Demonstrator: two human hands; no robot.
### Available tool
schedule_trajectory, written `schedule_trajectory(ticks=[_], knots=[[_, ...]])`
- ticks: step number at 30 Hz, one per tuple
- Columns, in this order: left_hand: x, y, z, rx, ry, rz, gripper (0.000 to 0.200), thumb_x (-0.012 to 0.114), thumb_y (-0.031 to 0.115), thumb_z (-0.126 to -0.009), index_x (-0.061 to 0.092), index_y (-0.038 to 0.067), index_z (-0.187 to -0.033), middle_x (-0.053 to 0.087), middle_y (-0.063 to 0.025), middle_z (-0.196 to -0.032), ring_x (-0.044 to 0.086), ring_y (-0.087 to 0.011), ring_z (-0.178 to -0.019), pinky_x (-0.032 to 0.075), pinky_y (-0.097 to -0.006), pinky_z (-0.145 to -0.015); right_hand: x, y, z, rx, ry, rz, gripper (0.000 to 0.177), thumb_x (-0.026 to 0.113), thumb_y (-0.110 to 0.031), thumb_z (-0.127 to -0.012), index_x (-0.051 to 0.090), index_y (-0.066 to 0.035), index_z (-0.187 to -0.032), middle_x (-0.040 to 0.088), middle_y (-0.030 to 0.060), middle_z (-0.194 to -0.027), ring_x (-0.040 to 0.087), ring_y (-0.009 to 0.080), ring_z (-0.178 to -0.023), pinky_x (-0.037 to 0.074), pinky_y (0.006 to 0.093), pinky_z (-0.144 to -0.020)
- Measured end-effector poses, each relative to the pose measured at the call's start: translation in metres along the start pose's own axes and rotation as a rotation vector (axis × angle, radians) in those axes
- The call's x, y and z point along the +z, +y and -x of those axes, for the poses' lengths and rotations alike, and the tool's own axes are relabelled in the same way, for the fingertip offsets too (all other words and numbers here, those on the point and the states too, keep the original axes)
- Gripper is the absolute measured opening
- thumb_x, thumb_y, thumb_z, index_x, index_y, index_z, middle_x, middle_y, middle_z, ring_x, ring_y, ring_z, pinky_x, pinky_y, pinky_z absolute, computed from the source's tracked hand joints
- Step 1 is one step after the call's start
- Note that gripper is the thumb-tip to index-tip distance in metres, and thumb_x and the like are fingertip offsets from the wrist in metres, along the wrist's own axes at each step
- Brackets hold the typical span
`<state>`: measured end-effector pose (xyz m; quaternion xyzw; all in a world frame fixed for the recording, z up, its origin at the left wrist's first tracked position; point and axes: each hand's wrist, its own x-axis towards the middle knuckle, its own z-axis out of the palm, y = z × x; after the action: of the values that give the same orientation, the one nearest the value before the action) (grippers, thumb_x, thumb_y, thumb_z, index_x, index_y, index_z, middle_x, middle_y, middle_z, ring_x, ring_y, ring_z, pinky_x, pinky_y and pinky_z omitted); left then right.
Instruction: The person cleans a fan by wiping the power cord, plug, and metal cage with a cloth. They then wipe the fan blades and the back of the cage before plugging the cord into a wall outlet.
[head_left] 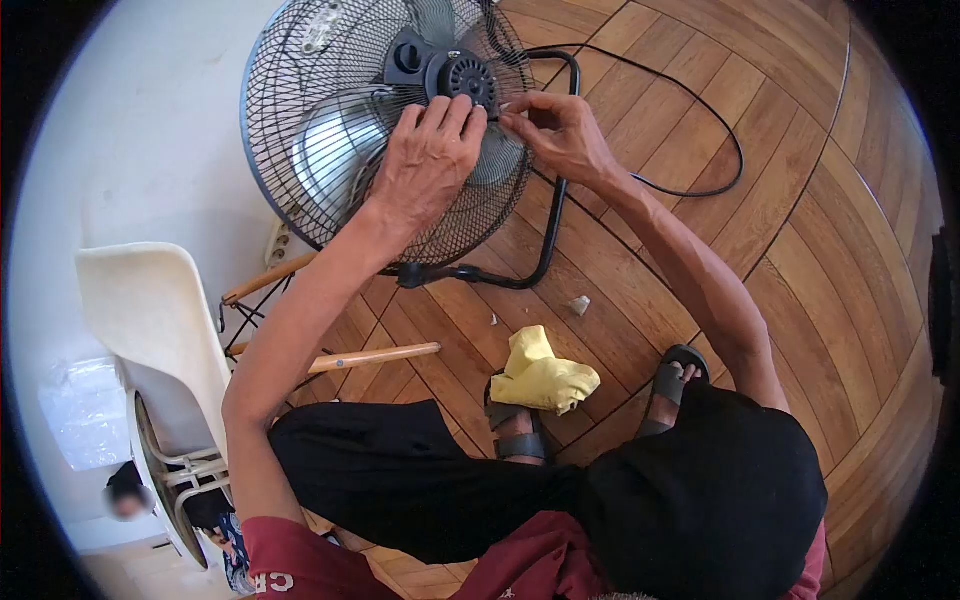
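Nearest are two legs in black trousers [700, 490], bent and spread, which likely leaves working room between them. Two sandals [517, 440] rest on the wooden floor [620, 305]. One yellow cloth [545, 380] lies bunched against the left sandal, presumably placed there to remain within reach. At least two small pale pieces [579, 305] lie on the floor just beyond the cloth. Two hands are in use, apart from each other but near, both at the rear centre of one fan [345, 140], which stands on the floor directly ahead. The left hand [430, 160] lies with bent fingers at the lower edge of the one motor housing [468, 80], probably to steady it; whether the fingers grip cannot be told. The right hand [560, 130] brings thumb and fingertip nearly together beside the housing, a posture suited to fine handling; any small part between them cannot be made out. One black tubular stand [556, 225] carries the fan, apparently to brace it against tipping. One black cord [741, 152] forms a wide loop to the right, away from both feet. To the left stands one white chair [150, 300], two wooden legs visible; farther back, one person [125, 492] is partly visible.
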<state>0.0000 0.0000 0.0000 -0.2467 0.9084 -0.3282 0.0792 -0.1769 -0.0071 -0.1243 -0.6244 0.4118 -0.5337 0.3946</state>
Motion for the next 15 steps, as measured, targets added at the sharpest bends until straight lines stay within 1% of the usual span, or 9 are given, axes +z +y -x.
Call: schedule_trajectory(ticks=[2,5,6,8,11,14,15], knots=[[0.000,-0.001,-0.003,-0.025,0.013,-0.008,0.043,0.065,0.003,-0.074,0.063,0.005,-0.118,0.058,-0.0106,-0.111,0.058,-0.0245,-0.103,0.048,-0.0349,-0.080,0.008,0.005,0.001,-0.091,0.099,-0.084,0.027,0.070,-0.015,-0.091,0.067,0.003,-0.112,0.071,0.0112,-0.095,0.068,0.0149,-0.089,0.056,0.0271,-0.077],[0.011,-0.001,-0.023,-0.034,0.003,0.015,0.031,0.066,0.005,-0.074,0.068,0.005,-0.105,0.057,-0.0084,-0.101,0.058,-0.0231,-0.096,0.049,-0.0342,-0.076,0.006,0.011,-0.002,-0.149,0.125,-0.171,0.027,0.076,-0.016,-0.085,0.070,0.005,-0.101,0.070,0.0142,-0.084,0.064,0.0132,-0.069,0.051,0.0310,-0.061],[0.013,-0.001,-0.026,-0.019,0.082,0.047,0.019,0.068,0.007,-0.076,0.070,0.005,-0.094,0.055,-0.0066,-0.095,0.058,-0.0222,-0.091,0.049,-0.0345,-0.073,0.003,0.007,-0.001,-0.076,0.070,-0.141,0.028,0.076,-0.017,-0.086,0.070,0.005,-0.100,0.070,0.0138,-0.083,0.064,0.0138,-0.069,0.051,0.0311,-0.061],[0.014,-0.002,-0.024,-0.043,0.088,0.116,0.016,0.069,0.009,-0.077,0.072,0.006,-0.093,0.055,-0.0064,-0.095,0.058,-0.0220,-0.090,0.050,-0.0346,-0.074,-0.001,-0.002,0.005,0.073,-0.031,-0.085,0.030,0.075,-0.020,-0.087,0.069,0.006,-0.100,0.070,0.0131,-0.083,0.064,0.0151,-0.068,0.051,0.0314,-0.061],[0.016,-0.002,-0.023,-0.058,0.107,0.151,0.015,0.071,0.010,-0.078,0.073,0.006,-0.093,0.054,-0.0062,-0.094,0.058,-0.0218,-0.089,0.051,-0.0347,-0.075,0.005,0.009,0.008,-0.167,0.088,0.112,0.035,0.071,-0.028,-0.090,0.069,0.006,-0.096,0.069,0.0101,-0.076,0.065,0.0152,-0.069,0.051,0.0305,-0.062],[0.017,-0.003,-0.022,-0.058,0.108,0.140,0.017,0.073,0.010,-0.077,0.074,0.006,-0.094,0.054,-0.0062,-0.094,0.058,-0.0217,-0.089,0.053,-0.0343,-0.076,-0.009,0.008,0.010,0.064,-0.200,0.042,0.039,0.063,-0.036,-0.096,0.066,0.003,-0.099,0.065,0.0078,-0.076,0.062,0.0127,-0.074,0.050,0.0325,-0.067],[0.017,-0.003,-0.022,-0.056,0.106,0.134,0.018,0.073,0.009,-0.077,0.074,0.006,-0.094,0.054,-0.0062,-0.094,0.058,-0.0217,-0.089,0.053,-0.0342,-0.076,-0.012,0.016,0.011,0.101,-0.276,-0.062,0.039,0.061,-0.038,-0.097,0.065,0.002,-0.097,0.063,0.0063,-0.075,0.062,0.0127,-0.074,0.049,0.0322,-0.069]])
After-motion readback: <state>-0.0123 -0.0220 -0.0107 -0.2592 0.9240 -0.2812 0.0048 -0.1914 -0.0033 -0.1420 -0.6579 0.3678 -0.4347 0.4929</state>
